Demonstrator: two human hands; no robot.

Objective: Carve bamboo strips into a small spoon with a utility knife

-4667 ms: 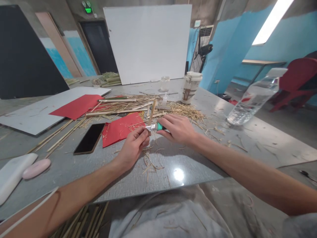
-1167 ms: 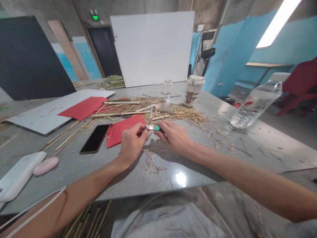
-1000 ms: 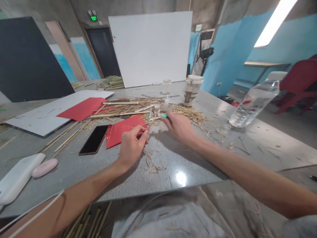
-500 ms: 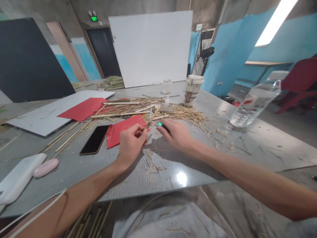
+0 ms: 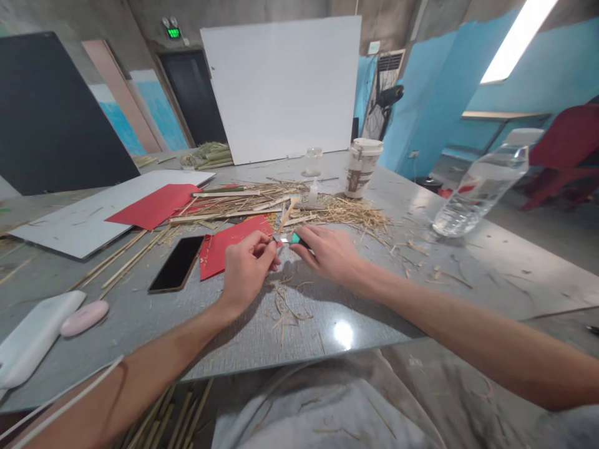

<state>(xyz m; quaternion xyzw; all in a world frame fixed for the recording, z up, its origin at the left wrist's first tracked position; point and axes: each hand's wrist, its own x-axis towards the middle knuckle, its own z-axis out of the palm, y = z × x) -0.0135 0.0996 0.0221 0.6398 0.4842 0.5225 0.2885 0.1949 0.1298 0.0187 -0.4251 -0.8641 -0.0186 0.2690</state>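
Space separates hands (image 5: 334,254) from the table's near edge (image 5: 299,358).

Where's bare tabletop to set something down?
Free: between phone, pink case and left forearm; between paper cup and water bottle, beyond most loose scraps. Crowded: between left hand and right hand, with thin strip and green-handled knife; beyond them, straw pile.

Blue-and-grey wall (image 5: 430,93); dark door (image 5: 191,96) under green exit sign (image 5: 173,33); bright light (image 5: 517,40) overhead; red chair (image 5: 566,146), right, on grey floor (image 5: 515,231).
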